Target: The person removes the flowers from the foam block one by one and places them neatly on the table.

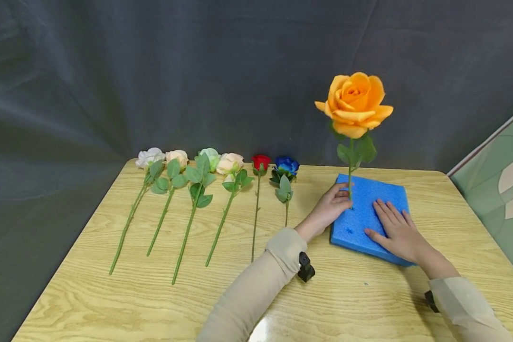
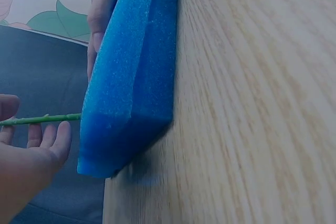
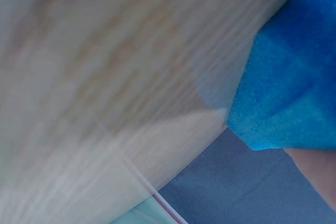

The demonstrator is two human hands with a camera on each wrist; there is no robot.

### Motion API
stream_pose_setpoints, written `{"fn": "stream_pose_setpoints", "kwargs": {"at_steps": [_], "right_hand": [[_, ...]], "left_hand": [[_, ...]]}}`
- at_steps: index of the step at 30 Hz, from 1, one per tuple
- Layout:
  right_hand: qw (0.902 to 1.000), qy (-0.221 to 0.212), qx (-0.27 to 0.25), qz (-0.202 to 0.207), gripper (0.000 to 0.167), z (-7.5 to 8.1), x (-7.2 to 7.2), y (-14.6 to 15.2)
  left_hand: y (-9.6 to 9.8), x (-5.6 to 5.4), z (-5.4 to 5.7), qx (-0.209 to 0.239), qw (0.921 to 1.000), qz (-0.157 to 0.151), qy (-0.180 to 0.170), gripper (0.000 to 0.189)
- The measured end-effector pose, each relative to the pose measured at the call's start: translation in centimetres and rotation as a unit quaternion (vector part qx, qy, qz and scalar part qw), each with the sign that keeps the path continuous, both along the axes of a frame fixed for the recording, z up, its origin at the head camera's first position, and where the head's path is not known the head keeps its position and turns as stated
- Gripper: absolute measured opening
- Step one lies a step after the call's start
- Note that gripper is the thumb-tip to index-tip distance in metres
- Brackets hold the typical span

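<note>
An orange rose (image 1: 354,107) stands upright, its green stem (image 2: 44,119) going down into a blue foam block (image 1: 369,197). Low on that stem, just above the foam, the left hand (image 1: 331,207) holds it between thumb and curled fingers. The left hand (image 2: 37,156) shows beside the block's near corner in the left wrist view. Spread flat on the block's right part, the right hand (image 1: 397,232) presses its top with straight fingers. A small cross-shaped slit (image 1: 349,231) marks the foam nearer the front. In the right wrist view only a corner of the foam block (image 3: 289,87) and some skin appear.
Left of the block, several stemmed flowers lie in a row on the wooden table (image 1: 145,308): a white one (image 1: 150,156), pale ones, a red rose (image 1: 261,162) and a blue flower (image 1: 287,165). A dark curtain (image 1: 222,71) hangs behind the table.
</note>
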State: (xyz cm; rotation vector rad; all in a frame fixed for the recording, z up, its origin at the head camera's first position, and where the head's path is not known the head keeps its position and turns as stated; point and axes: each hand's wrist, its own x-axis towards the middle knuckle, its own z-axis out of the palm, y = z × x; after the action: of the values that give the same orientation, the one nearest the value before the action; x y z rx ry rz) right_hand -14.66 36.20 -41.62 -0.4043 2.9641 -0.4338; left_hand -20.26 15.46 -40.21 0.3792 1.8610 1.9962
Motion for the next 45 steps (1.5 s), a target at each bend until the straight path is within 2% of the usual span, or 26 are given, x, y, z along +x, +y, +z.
{"fn": "stream_pose_setpoints", "kwargs": {"at_steps": [4,13,20,25,31,34,40,45], "right_hand": [[1.0000,-0.001,0.000,0.000,0.084,0.1,0.0,0.0],[0.9999,-0.008,0.006,0.000,0.085,0.2,-0.2,0.1],[0.9999,-0.009,0.009,-0.002,0.084,0.4,-0.1,0.0],[1.0000,-0.007,0.006,-0.002,0.084,0.3,0.1,0.1],[1.0000,-0.007,0.002,-0.003,0.085,0.3,0.1,0.1],[1.0000,-0.007,0.002,-0.003,0.085,0.4,0.1,0.0],[1.0000,-0.009,0.000,-0.003,0.085,0.4,0.0,0.0],[0.9999,-0.012,0.000,-0.004,0.085,0.3,0.0,-0.1]], "left_hand": [[-0.2,0.0,-0.3,-0.009,0.9994,0.003,0.032,0.032],[-0.4,-0.2,-0.8,-0.012,0.9956,0.012,0.092,0.026],[-0.4,0.1,-1.1,0.027,0.9940,0.040,0.098,0.021],[-0.4,0.2,-1.1,0.012,0.9935,0.050,0.101,0.018],[-0.5,0.4,-1.0,0.018,0.9940,0.058,0.090,0.018],[-0.4,0.6,-0.9,0.017,0.9933,0.071,0.089,0.018],[-0.2,0.8,-0.7,-0.015,0.9888,0.110,0.100,0.015],[-0.1,1.1,-0.7,-0.028,0.9868,0.117,0.108,0.014]]}}
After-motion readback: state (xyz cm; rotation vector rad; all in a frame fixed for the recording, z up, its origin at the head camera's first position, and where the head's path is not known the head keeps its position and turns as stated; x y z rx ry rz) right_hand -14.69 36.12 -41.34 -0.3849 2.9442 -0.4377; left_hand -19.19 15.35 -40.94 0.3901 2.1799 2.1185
